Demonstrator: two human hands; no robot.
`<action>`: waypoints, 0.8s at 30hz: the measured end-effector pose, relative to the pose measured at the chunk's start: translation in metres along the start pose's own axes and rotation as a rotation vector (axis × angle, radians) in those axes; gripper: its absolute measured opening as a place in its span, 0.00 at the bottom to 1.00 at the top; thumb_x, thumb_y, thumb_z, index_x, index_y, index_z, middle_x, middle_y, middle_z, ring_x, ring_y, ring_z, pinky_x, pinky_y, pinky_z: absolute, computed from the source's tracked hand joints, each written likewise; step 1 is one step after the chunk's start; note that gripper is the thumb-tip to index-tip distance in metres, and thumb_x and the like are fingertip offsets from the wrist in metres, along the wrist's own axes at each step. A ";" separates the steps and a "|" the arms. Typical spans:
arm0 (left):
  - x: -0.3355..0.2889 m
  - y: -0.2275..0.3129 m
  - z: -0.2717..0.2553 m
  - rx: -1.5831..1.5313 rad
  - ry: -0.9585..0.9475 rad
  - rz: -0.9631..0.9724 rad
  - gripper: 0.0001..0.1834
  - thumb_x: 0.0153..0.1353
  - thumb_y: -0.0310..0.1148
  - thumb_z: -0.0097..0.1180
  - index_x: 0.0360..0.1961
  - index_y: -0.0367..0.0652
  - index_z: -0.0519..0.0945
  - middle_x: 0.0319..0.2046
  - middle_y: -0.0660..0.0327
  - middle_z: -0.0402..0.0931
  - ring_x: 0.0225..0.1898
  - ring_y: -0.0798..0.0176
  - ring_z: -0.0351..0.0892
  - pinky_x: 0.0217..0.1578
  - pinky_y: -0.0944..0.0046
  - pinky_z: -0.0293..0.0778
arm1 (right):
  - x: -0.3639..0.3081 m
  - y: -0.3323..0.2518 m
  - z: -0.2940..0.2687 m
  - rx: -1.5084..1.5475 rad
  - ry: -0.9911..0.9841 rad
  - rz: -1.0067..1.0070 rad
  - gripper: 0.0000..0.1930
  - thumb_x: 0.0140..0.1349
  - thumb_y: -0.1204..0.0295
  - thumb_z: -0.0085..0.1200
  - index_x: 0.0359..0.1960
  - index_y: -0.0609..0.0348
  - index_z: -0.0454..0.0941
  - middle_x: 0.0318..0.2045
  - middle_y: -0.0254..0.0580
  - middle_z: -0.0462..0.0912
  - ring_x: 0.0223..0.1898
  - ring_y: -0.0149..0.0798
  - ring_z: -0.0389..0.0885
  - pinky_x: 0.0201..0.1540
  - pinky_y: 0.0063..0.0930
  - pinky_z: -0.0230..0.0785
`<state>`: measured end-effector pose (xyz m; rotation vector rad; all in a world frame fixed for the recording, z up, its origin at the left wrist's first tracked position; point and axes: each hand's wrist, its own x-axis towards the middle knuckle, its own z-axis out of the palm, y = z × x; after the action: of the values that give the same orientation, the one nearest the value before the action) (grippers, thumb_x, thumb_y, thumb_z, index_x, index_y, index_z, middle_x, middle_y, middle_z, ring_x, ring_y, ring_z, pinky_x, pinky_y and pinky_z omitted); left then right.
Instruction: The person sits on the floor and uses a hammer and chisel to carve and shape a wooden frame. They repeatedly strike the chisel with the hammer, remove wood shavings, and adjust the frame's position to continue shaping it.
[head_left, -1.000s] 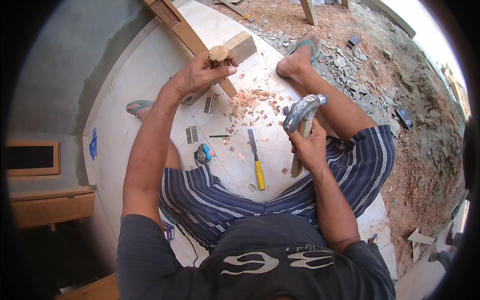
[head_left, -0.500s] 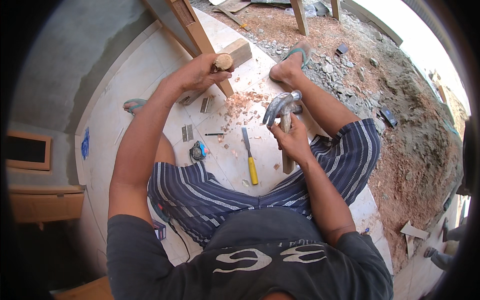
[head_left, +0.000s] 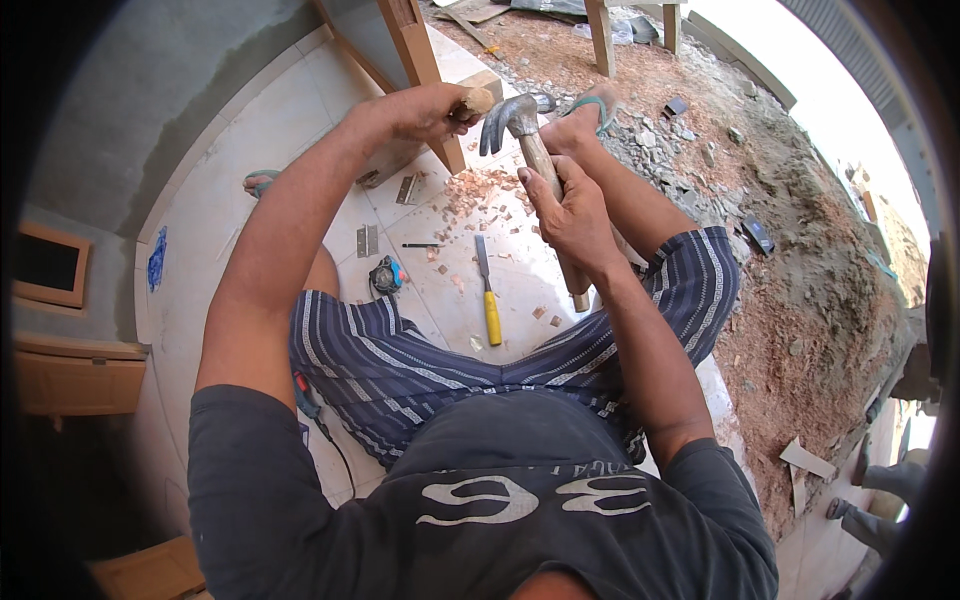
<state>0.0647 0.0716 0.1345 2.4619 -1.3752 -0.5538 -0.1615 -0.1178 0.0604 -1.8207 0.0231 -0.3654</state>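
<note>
My left hand is closed round a tool with a thick round wooden handle. Only the butt end of that handle shows; the rest is hidden behind the hand, against the edge of a wooden panel. My right hand grips a claw hammer midway along its wooden shaft. The hammer's head is raised close to the handle's butt, claw to the left, without visible contact. Between my legs a yellow-handled chisel lies on the tiles, below scattered wood chips.
Left of the chisel lie a pencil, a tape measure and metal hinges. A power tool with a cord rests by my left thigh. Rubble and sawdust-covered ground border the tiles on the right.
The hammer has swung up and away from me, its head now near the wooden handle's butt. My left hand still holds its tool at the panel. The view has shifted slightly.
</note>
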 end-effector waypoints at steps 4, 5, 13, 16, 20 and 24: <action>-0.009 0.002 0.013 -0.214 0.043 -0.074 0.15 0.65 0.24 0.62 0.52 0.37 0.79 0.39 0.58 0.82 0.41 0.66 0.78 0.49 0.61 0.77 | 0.000 -0.022 0.024 0.045 0.144 -0.190 0.17 0.70 0.61 0.63 0.37 0.66 0.76 0.20 0.47 0.79 0.21 0.36 0.77 0.25 0.35 0.68; -0.016 0.023 0.004 0.051 0.005 -0.101 0.16 0.64 0.26 0.65 0.52 0.37 0.79 0.42 0.57 0.84 0.43 0.64 0.79 0.50 0.60 0.78 | 0.000 -0.026 0.030 0.117 0.204 -0.237 0.18 0.70 0.61 0.63 0.37 0.66 0.75 0.19 0.47 0.79 0.20 0.37 0.77 0.25 0.36 0.68; -0.020 0.001 0.012 -0.209 0.087 -0.004 0.16 0.67 0.29 0.65 0.54 0.42 0.79 0.43 0.57 0.84 0.45 0.61 0.81 0.55 0.58 0.77 | 0.020 -0.021 0.049 -0.213 0.067 -0.191 0.21 0.71 0.57 0.59 0.36 0.66 0.71 0.22 0.64 0.81 0.25 0.64 0.84 0.29 0.50 0.74; -0.018 0.000 0.007 -0.043 0.071 -0.016 0.16 0.67 0.30 0.65 0.54 0.41 0.79 0.45 0.57 0.84 0.48 0.62 0.82 0.57 0.58 0.77 | 0.015 -0.038 0.051 -0.060 0.197 -0.252 0.21 0.71 0.57 0.59 0.36 0.68 0.72 0.23 0.64 0.82 0.27 0.61 0.86 0.30 0.48 0.75; -0.016 -0.013 0.010 -0.117 0.032 -0.038 0.16 0.69 0.29 0.63 0.55 0.41 0.78 0.47 0.57 0.84 0.51 0.61 0.83 0.58 0.58 0.77 | 0.037 -0.023 0.047 -0.301 0.102 -0.218 0.21 0.71 0.58 0.59 0.38 0.69 0.73 0.24 0.63 0.84 0.28 0.59 0.87 0.32 0.46 0.77; -0.020 -0.003 0.007 -0.061 0.077 0.026 0.07 0.67 0.21 0.57 0.44 0.42 0.77 0.36 0.64 0.76 0.40 0.66 0.74 0.47 0.63 0.74 | 0.025 -0.044 0.040 -0.231 0.091 -0.186 0.20 0.71 0.60 0.60 0.36 0.68 0.72 0.25 0.64 0.84 0.28 0.57 0.87 0.31 0.44 0.76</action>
<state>0.0539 0.0902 0.1308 2.3884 -1.3385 -0.4829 -0.1351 -0.0733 0.0990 -2.0397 -0.0430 -0.5975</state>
